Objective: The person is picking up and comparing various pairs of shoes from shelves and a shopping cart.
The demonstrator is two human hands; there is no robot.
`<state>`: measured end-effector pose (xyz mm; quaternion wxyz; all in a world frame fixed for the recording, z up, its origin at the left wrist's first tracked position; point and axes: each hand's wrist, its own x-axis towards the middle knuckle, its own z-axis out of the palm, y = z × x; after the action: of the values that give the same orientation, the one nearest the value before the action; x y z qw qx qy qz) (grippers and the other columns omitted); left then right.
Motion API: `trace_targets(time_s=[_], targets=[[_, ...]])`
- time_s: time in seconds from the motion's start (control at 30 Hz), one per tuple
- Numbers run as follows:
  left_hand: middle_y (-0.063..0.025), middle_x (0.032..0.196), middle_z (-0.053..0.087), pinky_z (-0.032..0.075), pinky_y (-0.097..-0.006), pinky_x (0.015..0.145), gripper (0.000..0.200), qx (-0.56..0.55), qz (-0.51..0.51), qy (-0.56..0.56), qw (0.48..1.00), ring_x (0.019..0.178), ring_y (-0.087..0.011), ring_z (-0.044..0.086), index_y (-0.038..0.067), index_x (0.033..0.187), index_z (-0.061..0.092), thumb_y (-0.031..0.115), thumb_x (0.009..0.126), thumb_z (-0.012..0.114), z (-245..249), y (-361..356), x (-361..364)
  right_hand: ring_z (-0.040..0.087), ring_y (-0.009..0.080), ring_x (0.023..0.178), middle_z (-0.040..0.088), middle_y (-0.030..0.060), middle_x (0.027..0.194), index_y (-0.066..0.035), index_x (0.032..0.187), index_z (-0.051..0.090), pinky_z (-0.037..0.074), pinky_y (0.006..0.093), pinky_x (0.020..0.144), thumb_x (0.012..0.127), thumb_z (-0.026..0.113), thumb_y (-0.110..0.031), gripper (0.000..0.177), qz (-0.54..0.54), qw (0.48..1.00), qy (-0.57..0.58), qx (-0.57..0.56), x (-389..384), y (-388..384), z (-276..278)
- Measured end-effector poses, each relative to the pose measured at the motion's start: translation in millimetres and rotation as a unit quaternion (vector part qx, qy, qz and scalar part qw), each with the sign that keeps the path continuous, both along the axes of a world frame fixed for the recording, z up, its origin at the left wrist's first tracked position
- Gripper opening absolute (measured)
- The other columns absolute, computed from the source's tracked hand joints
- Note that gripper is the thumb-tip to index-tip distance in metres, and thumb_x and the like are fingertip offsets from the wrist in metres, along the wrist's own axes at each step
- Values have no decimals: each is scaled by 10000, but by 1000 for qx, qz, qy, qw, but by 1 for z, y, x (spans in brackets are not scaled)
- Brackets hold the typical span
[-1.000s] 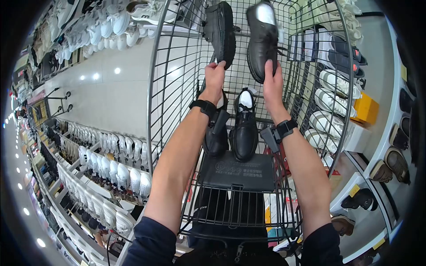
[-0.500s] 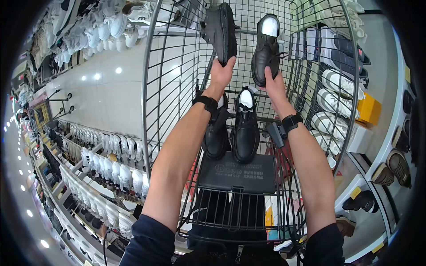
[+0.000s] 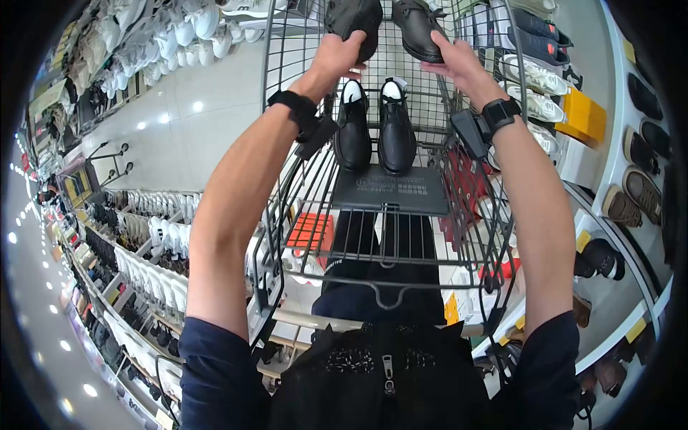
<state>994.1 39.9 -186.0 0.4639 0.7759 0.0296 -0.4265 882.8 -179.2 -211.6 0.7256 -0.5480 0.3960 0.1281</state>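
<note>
My left hand [image 3: 340,54] grips a black shoe [image 3: 356,18] by its toe end, near the top of the view. In my right hand [image 3: 456,56] is a second black shoe [image 3: 418,30], its toe tilted toward me and my thumb on top. Both are held over the wire shopping cart [image 3: 392,54], partly cut off by the frame's upper edge. Between my forearms, a pair of black shoes with white paper inside, a left one [image 3: 352,136] and a right one [image 3: 397,136], stands with toes toward me by a dark printed panel [image 3: 390,190].
Shelves of shoes [image 3: 631,193] line the right side, with a yellow box [image 3: 582,118] among white sneakers. Long racks of white shoes [image 3: 150,272] run along the left beside a shiny floor [image 3: 179,143]. An orange box [image 3: 310,233] shows below the cart's wires.
Both hands, still holding the shoes, sit higher in the view and farther apart. The right shoe has tipped sideways. The cart's handle end and more of my torso now show.
</note>
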Motion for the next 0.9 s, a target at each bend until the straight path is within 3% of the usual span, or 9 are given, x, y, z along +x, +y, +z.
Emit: trace_targets(time_s=[0.07, 0.17, 0.37, 0.47, 0.5, 0.6, 0.73, 0.8, 0.9], targets=[[-142, 1004, 710, 618, -347, 708, 469, -63, -15, -60, 996, 811, -207, 712, -107, 1140, 638, 328, 967, 612, 34, 10, -3, 700, 286, 977, 631, 212, 1193, 144, 1213, 538, 616, 403, 914, 1002, 607, -352, 543, 6, 999, -30, -23, -7, 3, 36], [-171, 1006, 650, 567, -289, 734, 624, -154, -13, -162, 975, 859, -159, 654, -141, 1153, 382, 347, 928, 700, 80, 31, -9, 648, 237, 1108, 630, 191, 1230, 124, 1238, 536, 547, 418, 1028, 1012, 593, -385, 559, -17, 985, -169, 15, -16, 6, 92], [-143, 1118, 608, 523, -302, 843, 593, -223, 5, -268, 937, 969, -148, 615, -67, 1215, 375, 275, 917, 757, 223, 70, -101, 634, 195, 1135, 635, 136, 1261, 62, 1323, 516, 535, 398, 991, 1053, 531, -323, 470, -6, 949, -313, 35, -88, 23, 236], [-126, 1270, 554, 469, -253, 791, 692, -316, 27, -105, 942, 1033, -163, 578, 45, 1441, 303, 428, 979, 648, 237, 88, -114, 619, 163, 1158, 606, 106, 1316, 30, 1394, 464, 498, 352, 1014, 1066, 505, -260, 440, -19, 947, -316, 46, -147, 44, 294], [-93, 1283, 564, 439, -232, 740, 742, -472, 37, 55, 879, 1021, -140, 568, 92, 1505, 261, 558, 1000, 541, 271, 85, -132, 607, 154, 1170, 594, 94, 1331, 22, 1412, 443, 483, 340, 1026, 1046, 547, -262, 474, -26, 947, -318, 39, -167, 50, 304], [-107, 1337, 562, 474, -302, 818, 740, -353, -12, 210, 912, 1087, -112, 545, 115, 1526, 317, 615, 1003, 471, 246, 86, -140, 561, 158, 1216, 562, 106, 1361, 44, 1447, 372, 441, 320, 1061, 1019, 602, -227, 557, -38, 947, -320, 20, -219, 75, 324], [-103, 1328, 592, 440, -331, 1059, 716, -409, -227, 88, 879, 1177, -163, 582, -1, 1474, 384, 367, 949, 704, 292, 82, -186, 518, 156, 1252, 534, 117, 1369, 52, 1459, 325, 389, 323, 1099, 986, 654, -193, 626, -72, 950, -300, -40, -278, 108, 322], [-123, 1360, 571, 448, -327, 1052, 761, -329, -273, 40, 903, 1188, -178, 573, -43, 1445, 391, 330, 900, 769, 308, 82, -201, 503, 155, 1261, 526, 112, 1368, 48, 1454, 326, 375, 321, 1106, 980, 658, -176, 619, -93, 949, -297, -47, -307, 120, 328], [-151, 1306, 593, 468, -325, 1022, 801, -384, -236, 17, 893, 1163, -188, 583, -74, 1424, 379, 358, 885, 784, 317, 86, -234, 507, 166, 1249, 508, 116, 1382, 37, 1438, 353, 381, 321, 1099, 974, 659, -155, 588, -126, 945, -285, -100, -347, 136, 329]])
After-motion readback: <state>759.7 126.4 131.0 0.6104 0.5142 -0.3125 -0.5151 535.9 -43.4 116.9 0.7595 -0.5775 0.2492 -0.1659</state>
